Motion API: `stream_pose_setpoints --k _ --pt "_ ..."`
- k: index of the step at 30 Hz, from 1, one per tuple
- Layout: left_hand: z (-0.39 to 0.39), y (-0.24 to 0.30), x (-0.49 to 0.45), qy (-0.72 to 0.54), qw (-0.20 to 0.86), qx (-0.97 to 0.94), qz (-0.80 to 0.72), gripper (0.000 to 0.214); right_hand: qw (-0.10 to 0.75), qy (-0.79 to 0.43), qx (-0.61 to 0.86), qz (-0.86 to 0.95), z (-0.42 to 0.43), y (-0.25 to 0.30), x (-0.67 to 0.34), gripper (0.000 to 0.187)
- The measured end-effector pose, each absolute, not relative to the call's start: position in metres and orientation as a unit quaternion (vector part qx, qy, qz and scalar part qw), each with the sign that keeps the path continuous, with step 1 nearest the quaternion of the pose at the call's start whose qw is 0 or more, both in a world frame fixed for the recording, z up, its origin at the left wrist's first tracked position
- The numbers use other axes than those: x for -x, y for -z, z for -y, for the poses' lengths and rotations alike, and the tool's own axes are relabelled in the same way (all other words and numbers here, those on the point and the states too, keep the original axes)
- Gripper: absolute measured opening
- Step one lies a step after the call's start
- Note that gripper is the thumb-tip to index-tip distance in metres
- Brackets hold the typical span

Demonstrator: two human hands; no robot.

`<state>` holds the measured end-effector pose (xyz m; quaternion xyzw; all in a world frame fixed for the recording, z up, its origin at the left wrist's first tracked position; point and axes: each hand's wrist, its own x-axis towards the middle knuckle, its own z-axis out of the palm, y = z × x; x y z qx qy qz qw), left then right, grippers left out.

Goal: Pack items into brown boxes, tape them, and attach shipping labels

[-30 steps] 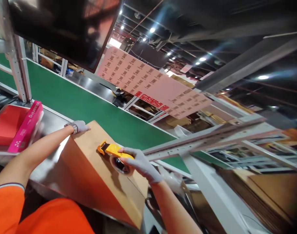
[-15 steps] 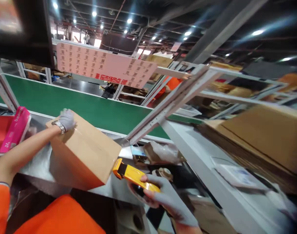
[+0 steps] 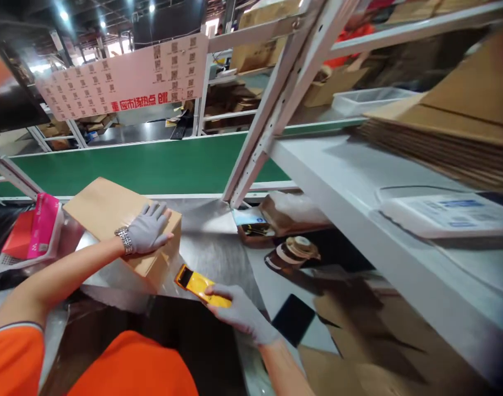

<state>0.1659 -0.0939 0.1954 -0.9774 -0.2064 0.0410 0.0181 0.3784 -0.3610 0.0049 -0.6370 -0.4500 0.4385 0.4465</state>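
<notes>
A cardboard box [image 3: 107, 206] rests on the metal bench, its plain top turned up. Across its right end lies my left hand [image 3: 147, 228], in a grey glove with the fingertips bare, flat and fingers outstretched. My right hand [image 3: 235, 308], gloved the same way, is wrapped round a yellow tape dispenser [image 3: 200, 285]. The dispenser's dark front end points at the box's lower right side, a small distance from it. The underside of the dispenser is hidden from this angle.
Behind the metal bench [image 3: 210, 236] runs a green conveyor belt [image 3: 152, 168]. A white basket [image 3: 12, 263] holding pink and red packages stands left. To the right are a dark jar [image 3: 288, 254], a grey shelf [image 3: 329, 165] with flattened cartons [image 3: 453, 132], and a slanted white post [image 3: 272, 104].
My left hand has moved from the box's far left to its right end, and the box sits turned differently. The dispenser has shifted slightly left in my right hand's grip. The view has turned right.
</notes>
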Motion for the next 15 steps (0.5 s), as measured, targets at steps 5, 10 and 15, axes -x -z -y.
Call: stream_pose_setpoints --k 5,10,15 --pt "0.095 -0.197 -0.167 -0.027 0.029 0.978 0.204 0.085 0.394 -0.526 0.619 0.429 0.31 -0.002 -0.372 0.05" --pt "0.095 -0.201 -0.166 -0.027 0.032 0.977 0.208 0.086 0.162 -0.406 0.723 0.536 0.238 -0.013 -0.353 0.024" --pt "0.092 -0.196 -0.164 0.014 0.014 0.982 0.189 0.081 0.139 -0.326 0.785 0.508 0.241 0.008 -0.357 0.028"
